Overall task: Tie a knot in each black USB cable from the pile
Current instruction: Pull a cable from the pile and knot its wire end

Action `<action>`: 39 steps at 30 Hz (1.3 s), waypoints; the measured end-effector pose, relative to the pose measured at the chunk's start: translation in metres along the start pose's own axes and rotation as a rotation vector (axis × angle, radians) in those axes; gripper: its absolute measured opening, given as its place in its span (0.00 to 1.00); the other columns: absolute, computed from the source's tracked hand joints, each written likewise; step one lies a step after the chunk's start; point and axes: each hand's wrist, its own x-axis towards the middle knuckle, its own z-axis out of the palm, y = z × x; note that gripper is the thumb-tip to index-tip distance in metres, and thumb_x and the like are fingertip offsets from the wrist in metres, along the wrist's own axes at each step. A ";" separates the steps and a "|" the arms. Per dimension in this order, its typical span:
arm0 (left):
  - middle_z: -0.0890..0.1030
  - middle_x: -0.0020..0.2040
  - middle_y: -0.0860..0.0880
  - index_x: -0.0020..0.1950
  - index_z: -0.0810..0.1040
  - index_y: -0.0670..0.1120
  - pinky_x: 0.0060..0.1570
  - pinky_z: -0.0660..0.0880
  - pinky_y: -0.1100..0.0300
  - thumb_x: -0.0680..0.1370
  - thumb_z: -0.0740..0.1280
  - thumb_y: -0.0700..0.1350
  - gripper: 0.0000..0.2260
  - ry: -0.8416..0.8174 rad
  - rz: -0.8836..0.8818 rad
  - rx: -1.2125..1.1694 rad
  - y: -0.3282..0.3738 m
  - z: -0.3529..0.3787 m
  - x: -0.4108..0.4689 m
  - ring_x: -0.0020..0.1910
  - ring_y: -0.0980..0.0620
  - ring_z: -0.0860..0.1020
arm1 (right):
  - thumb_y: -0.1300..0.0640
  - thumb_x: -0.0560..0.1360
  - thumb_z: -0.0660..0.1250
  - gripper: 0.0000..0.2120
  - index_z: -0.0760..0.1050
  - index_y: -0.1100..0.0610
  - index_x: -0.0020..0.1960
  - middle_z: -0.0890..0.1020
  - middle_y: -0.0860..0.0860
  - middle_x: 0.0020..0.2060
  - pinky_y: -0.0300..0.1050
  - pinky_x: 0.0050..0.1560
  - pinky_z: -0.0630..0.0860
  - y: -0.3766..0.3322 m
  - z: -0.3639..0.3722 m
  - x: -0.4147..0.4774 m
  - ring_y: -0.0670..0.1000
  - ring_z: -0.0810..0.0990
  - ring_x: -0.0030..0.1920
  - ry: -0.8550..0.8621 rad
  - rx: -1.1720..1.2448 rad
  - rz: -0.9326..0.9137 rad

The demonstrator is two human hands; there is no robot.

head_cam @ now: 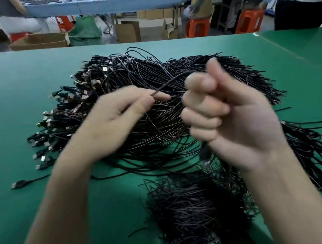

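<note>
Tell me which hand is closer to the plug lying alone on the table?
Left. The left hand, pinching a cable, is up and right of the lone plug; the right hand, gripping that cable, is farther right.

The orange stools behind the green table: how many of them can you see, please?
3. One orange stool under the seated person, a second stool to its right, a third stool at left by the green cloth. More may be hidden behind the boxes.

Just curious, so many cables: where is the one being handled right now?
Head view, centre: the cable arcs above the pile, pinched by the left hand and gripped in the right hand.
</note>
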 end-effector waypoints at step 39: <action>0.73 0.27 0.54 0.43 0.85 0.51 0.31 0.63 0.68 0.81 0.72 0.50 0.08 0.105 0.046 0.099 0.039 0.032 0.008 0.28 0.55 0.69 | 0.56 0.86 0.57 0.18 0.78 0.59 0.42 0.79 0.47 0.29 0.34 0.34 0.69 0.008 -0.029 -0.005 0.48 0.78 0.30 0.550 -1.575 -0.371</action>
